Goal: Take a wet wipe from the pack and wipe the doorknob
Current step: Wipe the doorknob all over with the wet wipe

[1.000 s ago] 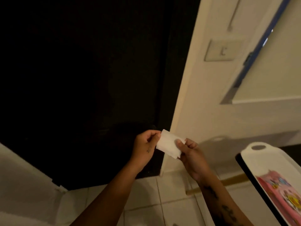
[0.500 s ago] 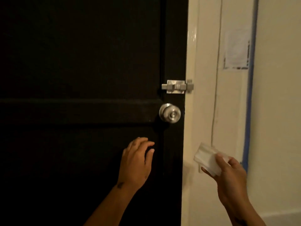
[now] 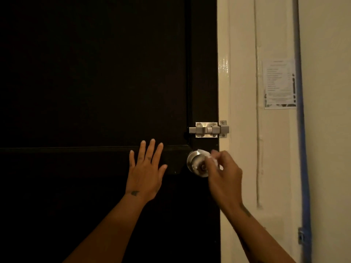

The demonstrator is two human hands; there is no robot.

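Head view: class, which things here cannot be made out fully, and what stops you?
Round silver metal doorknob: head view, right side hidden behind the right hand.
White wet wipe: head view, mostly covered by that hand's fingers, blurred.
Printed paper notice: head view, text too small and blurred.
Wipe pack: outside the frame.

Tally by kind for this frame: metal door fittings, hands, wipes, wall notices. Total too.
metal fittings: 2 (knob, bolt)
hands: 2 (left hand, right hand)
wipe: 1
notice: 1
total: 6
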